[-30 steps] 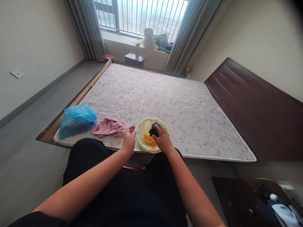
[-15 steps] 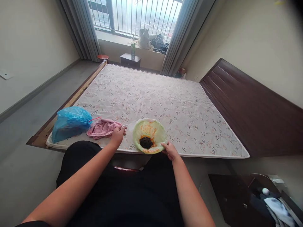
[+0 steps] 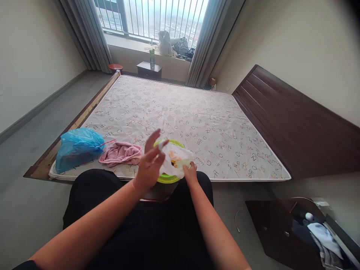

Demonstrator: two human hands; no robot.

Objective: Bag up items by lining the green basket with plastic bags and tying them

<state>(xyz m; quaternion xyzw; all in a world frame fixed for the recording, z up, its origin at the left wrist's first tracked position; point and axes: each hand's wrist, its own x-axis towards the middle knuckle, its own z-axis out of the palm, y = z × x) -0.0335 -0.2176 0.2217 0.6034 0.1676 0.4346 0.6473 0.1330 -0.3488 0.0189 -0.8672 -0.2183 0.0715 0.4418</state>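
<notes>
A yellow-green basket [image 3: 168, 180] rests at the mattress's near edge, with a whitish, orange-stained liner bag [image 3: 180, 154] bunched over it. My right hand [image 3: 190, 172] pinches the liner at the basket's right side. Over the basket's left side is my left hand [image 3: 152, 163], its fingers raised and spread, blurred by motion; a small whitish bit shows at its fingertips, too blurred to make out. To its left lies a crumpled pink towel [image 3: 120, 153], and beyond that a blue plastic bag [image 3: 78, 149]. Most of the basket's inside is hidden by the liner.
The patterned mattress [image 3: 174, 108] stretches ahead, with a dark headboard [image 3: 298, 120] on its right. A dark low table [image 3: 270, 225] holding cloths stands at lower right. By the window are a nightstand [image 3: 149, 70] and a red stool [image 3: 115, 67].
My left hand has left the towel's side and risen by the basket, fingers spread. My right hand has moved left and pulled the liner off the rim and inward, covering the dark contents.
</notes>
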